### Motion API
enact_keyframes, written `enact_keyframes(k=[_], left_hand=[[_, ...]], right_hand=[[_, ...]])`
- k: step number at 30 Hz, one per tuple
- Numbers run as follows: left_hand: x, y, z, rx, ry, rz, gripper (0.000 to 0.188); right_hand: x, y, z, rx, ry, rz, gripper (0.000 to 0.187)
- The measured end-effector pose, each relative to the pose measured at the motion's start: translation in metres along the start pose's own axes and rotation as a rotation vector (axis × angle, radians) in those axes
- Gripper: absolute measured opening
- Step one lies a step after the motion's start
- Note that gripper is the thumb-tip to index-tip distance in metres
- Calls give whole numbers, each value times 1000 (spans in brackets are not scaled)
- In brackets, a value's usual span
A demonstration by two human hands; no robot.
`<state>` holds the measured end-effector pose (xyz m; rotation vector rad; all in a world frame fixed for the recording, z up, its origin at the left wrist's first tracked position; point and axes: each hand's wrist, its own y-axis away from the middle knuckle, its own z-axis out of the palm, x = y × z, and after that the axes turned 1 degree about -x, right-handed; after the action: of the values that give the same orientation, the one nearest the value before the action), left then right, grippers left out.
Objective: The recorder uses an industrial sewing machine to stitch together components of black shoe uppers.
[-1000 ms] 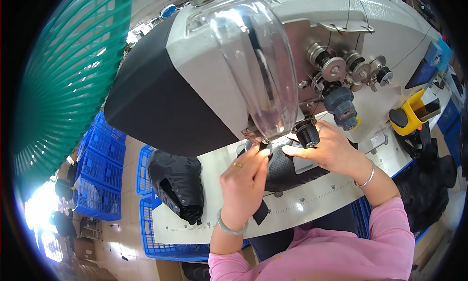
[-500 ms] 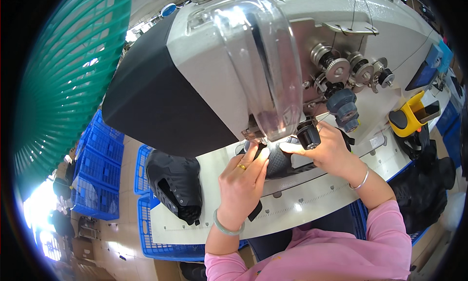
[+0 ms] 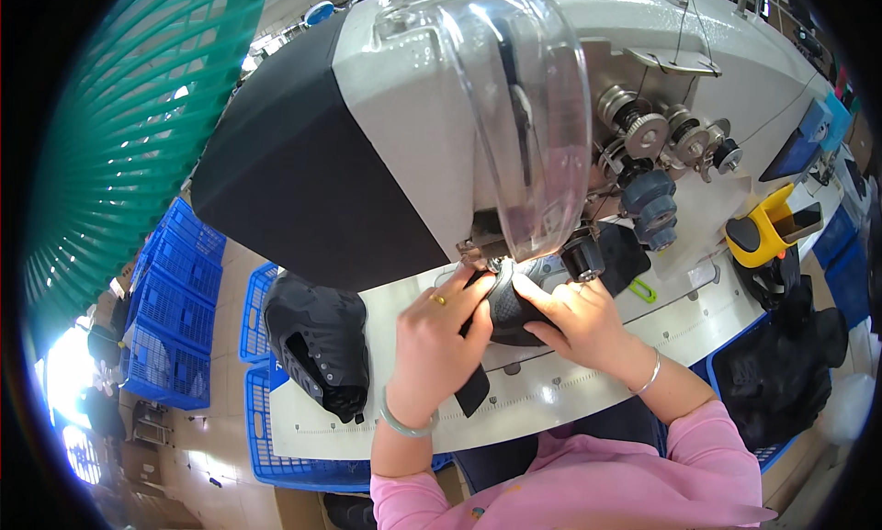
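Note:
A black textured shoe upper [image 3: 511, 315] lies on the white sewing machine bed, part of it beneath the needle area of the sewing machine [image 3: 404, 117]. My left hand [image 3: 439, 332] grips the upper's left side, its fingertips close to the presser foot, which is partly hidden. On the right side my right hand [image 3: 581, 321] holds the same upper, thumb nearer me and fingers toward the needle. A dark strip [image 3: 472, 392] hangs below my left hand. Left of that hand rest black shoe uppers [image 3: 317, 346], nested together.
A bright green tool [image 3: 643, 290] lies right of my right hand, beside a dark flat piece [image 3: 623, 254]. Farther right stands a yellow holder [image 3: 758, 241]. Black uppers fill a blue crate [image 3: 721, 365]. A green fan guard [image 3: 138, 135] and stacked blue crates [image 3: 170, 346] are at left.
My right hand has moved toward me and slightly left, its fingers now lower on the upper. The upper has turned, and the green tool has come into sight. The view has shifted slightly.

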<state>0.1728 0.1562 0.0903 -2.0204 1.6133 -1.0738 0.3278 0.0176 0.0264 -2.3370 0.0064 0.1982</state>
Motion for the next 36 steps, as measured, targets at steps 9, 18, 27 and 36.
enact_keyframes(k=[9,18,27,36], left_hand=[[-4,-1,-7,-142,124,-114,24],[-14,5,4,-13,95,48,21],[5,8,3,-71,-86,67,25],[-9,9,-14,-136,32,109,42]], right_hand=[[4,-9,-11,-64,-45,-27,52],[8,-14,-14,-68,-41,6,41],[34,-23,-15,-8,-133,-49,27],[46,-35,-30,-175,-269,-18,25]])
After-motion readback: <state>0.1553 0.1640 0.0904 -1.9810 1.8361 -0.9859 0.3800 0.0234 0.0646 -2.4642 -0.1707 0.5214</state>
